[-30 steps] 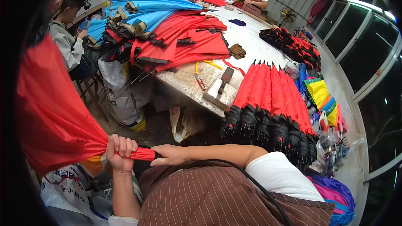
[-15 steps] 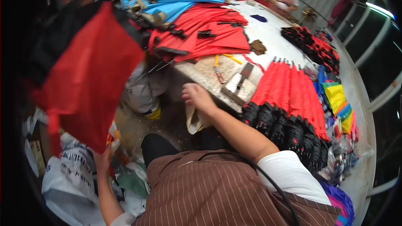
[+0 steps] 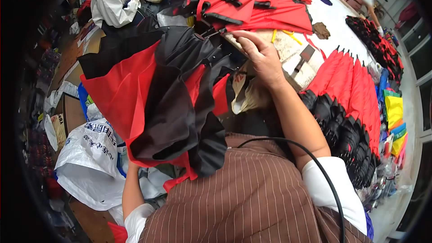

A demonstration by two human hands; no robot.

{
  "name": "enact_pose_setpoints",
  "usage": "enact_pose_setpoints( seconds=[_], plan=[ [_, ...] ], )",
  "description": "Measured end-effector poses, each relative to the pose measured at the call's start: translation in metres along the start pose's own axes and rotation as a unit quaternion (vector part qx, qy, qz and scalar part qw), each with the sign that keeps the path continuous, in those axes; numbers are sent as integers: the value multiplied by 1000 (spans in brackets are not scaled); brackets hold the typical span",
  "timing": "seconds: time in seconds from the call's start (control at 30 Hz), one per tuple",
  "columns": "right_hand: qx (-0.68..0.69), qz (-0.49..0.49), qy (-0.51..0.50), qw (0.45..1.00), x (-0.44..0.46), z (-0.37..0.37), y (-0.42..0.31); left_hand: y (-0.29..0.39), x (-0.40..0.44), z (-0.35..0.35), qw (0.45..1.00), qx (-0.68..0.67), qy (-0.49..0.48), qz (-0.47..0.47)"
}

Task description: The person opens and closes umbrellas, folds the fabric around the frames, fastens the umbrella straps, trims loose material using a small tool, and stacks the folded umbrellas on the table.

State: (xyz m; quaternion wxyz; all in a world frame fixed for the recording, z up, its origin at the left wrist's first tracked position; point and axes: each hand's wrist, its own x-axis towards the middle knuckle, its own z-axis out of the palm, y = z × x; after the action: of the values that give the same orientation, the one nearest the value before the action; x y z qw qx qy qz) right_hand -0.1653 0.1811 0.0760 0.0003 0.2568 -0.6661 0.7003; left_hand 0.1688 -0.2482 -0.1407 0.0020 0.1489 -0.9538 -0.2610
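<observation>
A loose red and black umbrella fills the space before my chest, its black folds and rib tips toward the table. My left forearm rises to its underside; the left hand itself is hidden by the cloth. Near the rib tips, at the table's corner, is my right hand, thumb and fingers drawn together; whether a rib tip lies between them is too small to tell. A red strap hangs from the umbrella's lower edge.
Red umbrellas lie piled on the table. Rolled red and black umbrellas stand in a row at the right. A dark block-like tool lies at the near edge. White sacks are at lower left. Two people work beyond.
The umbrella has swung from the left to in front of me, showing its black side. My right hand has moved up to its rib tips. The view has shifted left.
</observation>
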Motion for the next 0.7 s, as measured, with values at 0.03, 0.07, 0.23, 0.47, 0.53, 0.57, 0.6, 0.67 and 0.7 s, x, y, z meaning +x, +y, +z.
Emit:
enact_pose_setpoints(
  seconds=[0.03,0.07,0.23,0.47,0.53,0.57,0.6,0.67,0.7],
  plan=[
    [-38,-59,-33,997,2,3,-5,-12,-1,7,1000,-14,-24,-7],
    [-76,-117,-66,988,4,6,-8,-24,-4,14,998,-29,-47,-15],
    [-52,-107,-161,980,-1,15,0,-16,-11,29,995,10,-100,1],
    [-40,105,-201,973,-16,1,15,58,-19,29,984,-123,-132,-10],
    [-50,124,-203,970,-18,-2,23,59,-22,33,971,-172,-161,-40],
    [-38,127,-207,969,-18,-4,30,60,-24,35,955,-223,-185,-69],
    [-26,130,-210,969,-19,-4,36,60,-28,36,934,-273,-208,-100],
    [-11,137,-213,967,-22,-6,46,64,-32,43,936,-277,-197,-96],
    [-8,143,-209,967,-23,-5,47,69,-31,47,938,-283,-181,-88]
  ],
)
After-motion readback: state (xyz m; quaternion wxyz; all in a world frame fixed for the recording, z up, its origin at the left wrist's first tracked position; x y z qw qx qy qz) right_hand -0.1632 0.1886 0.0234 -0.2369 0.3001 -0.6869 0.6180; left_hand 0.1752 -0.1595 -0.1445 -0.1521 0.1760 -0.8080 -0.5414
